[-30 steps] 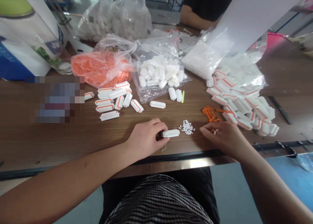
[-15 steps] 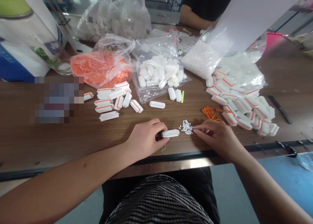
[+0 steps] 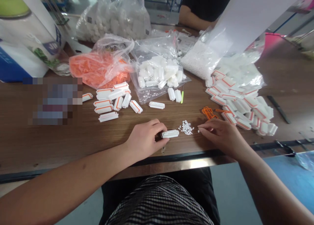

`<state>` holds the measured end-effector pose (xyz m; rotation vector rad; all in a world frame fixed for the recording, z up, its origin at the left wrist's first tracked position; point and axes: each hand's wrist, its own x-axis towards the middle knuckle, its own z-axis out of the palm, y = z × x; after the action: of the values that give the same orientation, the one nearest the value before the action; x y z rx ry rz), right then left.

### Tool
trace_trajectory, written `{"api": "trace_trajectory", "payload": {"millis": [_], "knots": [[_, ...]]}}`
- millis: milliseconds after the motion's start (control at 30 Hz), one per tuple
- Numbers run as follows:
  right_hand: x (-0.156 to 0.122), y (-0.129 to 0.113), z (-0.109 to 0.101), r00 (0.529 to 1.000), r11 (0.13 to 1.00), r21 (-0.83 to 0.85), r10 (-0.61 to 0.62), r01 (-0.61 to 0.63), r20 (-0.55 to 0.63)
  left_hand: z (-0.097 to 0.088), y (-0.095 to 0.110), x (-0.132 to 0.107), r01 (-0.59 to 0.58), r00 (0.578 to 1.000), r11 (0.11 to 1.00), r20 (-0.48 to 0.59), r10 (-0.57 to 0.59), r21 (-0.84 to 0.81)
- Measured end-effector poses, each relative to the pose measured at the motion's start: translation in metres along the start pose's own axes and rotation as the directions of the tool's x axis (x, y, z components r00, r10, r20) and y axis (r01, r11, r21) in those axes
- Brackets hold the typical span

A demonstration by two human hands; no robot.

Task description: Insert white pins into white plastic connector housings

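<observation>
My left hand (image 3: pixel 147 136) is closed on the left end of a white plastic connector housing (image 3: pixel 170 133), which has rows of small holes along its top. Just right of the housing lies a loose pile of small white pegs (image 3: pixel 186 128) on the table. Right of that pile, my right hand (image 3: pixel 220 135) has thumb and forefinger pinched together low over the tabletop. A single small white peg (image 3: pixel 198 131) shows at those fingertips. Behind the right hand lie orange plastic frames (image 3: pixel 208 112).
White housings with orange strips (image 3: pixel 245 104) are heaped at right, beside a black pen-like tool (image 3: pixel 278 109). More housings (image 3: pixel 104 103) lie at left. Behind them stand bags of orange parts (image 3: pixel 100 68), white housings (image 3: pixel 159 71) and white pegs (image 3: pixel 201 58). Another person's arm (image 3: pixel 196 19) rests at the far side.
My right hand has moved slightly right, away from the peg pile, with a small peg at its fingertips. My left hand keeps its hold on the housing.
</observation>
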<state>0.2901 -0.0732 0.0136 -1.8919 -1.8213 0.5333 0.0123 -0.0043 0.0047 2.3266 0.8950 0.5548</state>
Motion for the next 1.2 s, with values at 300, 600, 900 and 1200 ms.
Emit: {"api": "trace_trajectory", "payload": {"millis": [300,600,900,1200], "knots": [[-0.006,0.005,0.002,0.999,0.997,-0.062,-0.044,0.044,0.003,0.001,-0.001,0.0,0.001,1.0,1.0,-0.001,-0.001,0.002],[-0.008,-0.013,0.006,0.997,0.988,-0.147,-0.054,0.044,-0.062,0.001,-0.001,0.0,0.009,1.0,1.0,0.006,-0.009,0.005],[0.005,-0.067,0.03,0.947,0.946,0.058,-0.32,0.319,0.018,0.002,0.001,0.0,0.036,0.999,0.999,-0.003,-0.036,0.031],[0.009,-0.071,0.038,0.916,0.916,-0.034,-0.398,0.399,0.048,0.004,0.0,-0.001,0.02,1.0,0.999,0.004,-0.02,0.037]]}}
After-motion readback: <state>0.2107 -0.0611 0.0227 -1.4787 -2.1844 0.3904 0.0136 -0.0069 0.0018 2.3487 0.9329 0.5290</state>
